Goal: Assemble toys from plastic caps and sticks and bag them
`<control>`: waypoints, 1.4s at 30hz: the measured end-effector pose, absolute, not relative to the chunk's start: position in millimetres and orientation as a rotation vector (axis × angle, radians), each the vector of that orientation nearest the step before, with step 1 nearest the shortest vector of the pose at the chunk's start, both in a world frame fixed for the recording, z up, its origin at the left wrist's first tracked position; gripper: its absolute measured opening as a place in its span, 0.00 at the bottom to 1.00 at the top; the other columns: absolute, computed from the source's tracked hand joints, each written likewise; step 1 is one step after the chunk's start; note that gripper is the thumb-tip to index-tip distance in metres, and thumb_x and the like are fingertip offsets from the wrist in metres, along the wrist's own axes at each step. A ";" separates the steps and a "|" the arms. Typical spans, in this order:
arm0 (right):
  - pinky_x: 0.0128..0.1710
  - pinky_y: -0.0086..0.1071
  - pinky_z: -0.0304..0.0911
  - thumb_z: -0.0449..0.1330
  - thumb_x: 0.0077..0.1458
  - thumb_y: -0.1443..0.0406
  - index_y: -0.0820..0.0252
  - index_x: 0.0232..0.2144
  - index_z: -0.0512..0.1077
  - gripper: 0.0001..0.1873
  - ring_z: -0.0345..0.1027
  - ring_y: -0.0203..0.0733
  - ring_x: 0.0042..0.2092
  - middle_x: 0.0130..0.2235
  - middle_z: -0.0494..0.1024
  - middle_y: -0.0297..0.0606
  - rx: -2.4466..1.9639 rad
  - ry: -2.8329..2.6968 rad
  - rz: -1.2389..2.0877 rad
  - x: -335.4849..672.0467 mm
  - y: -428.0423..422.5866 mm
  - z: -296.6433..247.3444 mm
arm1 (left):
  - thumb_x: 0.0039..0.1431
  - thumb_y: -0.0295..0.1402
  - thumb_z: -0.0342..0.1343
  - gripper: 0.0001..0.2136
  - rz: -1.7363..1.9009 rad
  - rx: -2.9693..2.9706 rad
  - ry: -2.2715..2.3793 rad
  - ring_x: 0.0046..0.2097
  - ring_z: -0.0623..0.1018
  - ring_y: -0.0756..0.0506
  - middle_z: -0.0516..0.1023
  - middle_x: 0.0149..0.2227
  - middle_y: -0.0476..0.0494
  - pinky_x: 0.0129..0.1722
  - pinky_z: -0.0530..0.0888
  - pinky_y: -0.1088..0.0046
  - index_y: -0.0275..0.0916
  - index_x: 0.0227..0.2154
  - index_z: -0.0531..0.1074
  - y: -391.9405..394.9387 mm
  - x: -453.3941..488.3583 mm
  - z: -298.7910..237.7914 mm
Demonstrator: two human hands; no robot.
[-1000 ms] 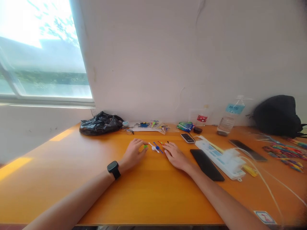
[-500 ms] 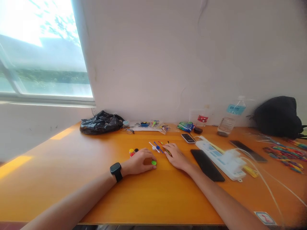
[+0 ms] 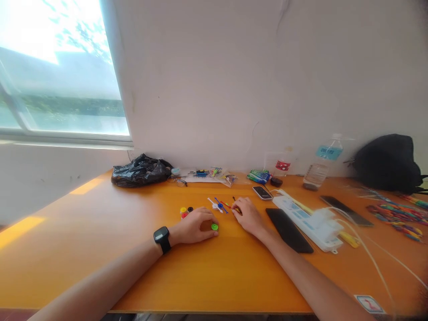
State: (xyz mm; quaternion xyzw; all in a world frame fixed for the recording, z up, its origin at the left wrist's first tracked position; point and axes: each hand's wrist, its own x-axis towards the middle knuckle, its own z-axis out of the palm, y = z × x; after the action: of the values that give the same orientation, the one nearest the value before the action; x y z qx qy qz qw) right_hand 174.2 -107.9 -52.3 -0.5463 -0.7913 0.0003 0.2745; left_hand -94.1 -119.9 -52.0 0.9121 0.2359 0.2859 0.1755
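Note:
My left hand (image 3: 197, 225) rests on the table, thumb and fingers closed round the edge of a small bright green disc (image 3: 214, 227). Just behind that hand sit a yellow round piece (image 3: 183, 210), a black one (image 3: 190, 209) and a red one (image 3: 184, 215), partly covered. My right hand (image 3: 249, 216) has its fingertips pinched on a thin black stick-like piece (image 3: 233, 198), mostly hidden under them. Left of those fingertips lie a white arrow-like piece (image 3: 214, 206), a blue one (image 3: 220, 206) and a red one (image 3: 226, 204).
To the right are a dark phone-like slab (image 3: 289, 229), a white power strip (image 3: 301, 218) with cables and a small white-edged device (image 3: 262, 193). Along the wall stand a black plastic bag (image 3: 142, 171), glasses (image 3: 180, 182), small packets (image 3: 229, 178), a water bottle (image 3: 316, 174) and a black bag (image 3: 388, 162).
My right hand has shifted slightly right and its fingers have drawn together, uncovering the red piece. My left hand stays put with the green disc.

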 end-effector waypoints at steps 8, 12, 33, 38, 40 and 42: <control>0.44 0.39 0.65 0.57 0.61 0.68 0.59 0.34 0.75 0.06 0.70 0.48 0.43 0.38 0.80 0.42 -1.478 -1.993 0.138 176.1 -101.6 -57.9 | 0.64 0.40 0.61 0.08 0.806 2.586 0.670 0.46 0.79 0.41 0.82 0.41 0.43 0.50 0.73 0.64 0.44 0.42 0.78 -121.8 -94.9 -50.1; 0.39 0.37 0.66 0.56 0.60 0.63 0.60 0.34 0.76 0.09 0.72 0.46 0.38 0.36 0.80 0.42 -1.487 -1.909 0.261 179.8 -94.4 -63.1 | 0.64 0.41 0.60 0.09 0.801 2.575 0.675 0.47 0.79 0.40 0.82 0.41 0.42 0.50 0.73 0.63 0.44 0.42 0.79 -121.9 -95.3 -50.5; 0.40 0.38 0.67 0.52 0.62 0.62 0.55 0.35 0.66 0.06 0.74 0.46 0.38 0.36 0.78 0.40 -1.435 -1.784 0.349 183.5 -88.1 -69.9 | 0.67 0.37 0.58 0.07 0.814 2.613 0.692 0.48 0.78 0.41 0.81 0.44 0.43 0.50 0.73 0.66 0.44 0.43 0.78 -120.3 -96.3 -52.6; 0.43 0.38 0.68 0.52 0.62 0.63 0.56 0.37 0.69 0.06 0.75 0.46 0.40 0.39 0.80 0.41 -1.427 -1.804 0.335 182.1 -89.2 -70.1 | 0.66 0.37 0.58 0.07 0.810 2.622 0.692 0.47 0.78 0.42 0.81 0.44 0.43 0.50 0.72 0.65 0.43 0.43 0.77 -119.7 -95.5 -53.0; 0.44 0.38 0.68 0.53 0.62 0.64 0.57 0.39 0.70 0.07 0.75 0.46 0.42 0.41 0.80 0.42 -1.419 -1.819 0.338 181.4 -90.0 -69.7 | 0.66 0.37 0.59 0.07 0.809 2.629 0.700 0.46 0.78 0.42 0.81 0.44 0.43 0.49 0.72 0.66 0.42 0.42 0.78 -119.5 -95.2 -52.9; 0.44 0.38 0.68 0.54 0.61 0.66 0.57 0.40 0.71 0.07 0.76 0.47 0.43 0.42 0.81 0.42 -1.418 -1.826 0.320 180.9 -91.0 -68.8 | 0.67 0.36 0.59 0.07 0.810 2.631 0.699 0.46 0.78 0.42 0.81 0.43 0.43 0.48 0.72 0.66 0.42 0.43 0.78 -119.6 -95.1 -52.6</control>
State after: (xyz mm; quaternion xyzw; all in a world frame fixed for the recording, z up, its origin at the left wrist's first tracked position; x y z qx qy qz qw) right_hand 180.9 -91.0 -68.8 -0.5586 -0.7194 0.1260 0.3932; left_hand -95.1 -119.6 -52.6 0.9158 0.2434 0.2820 0.1502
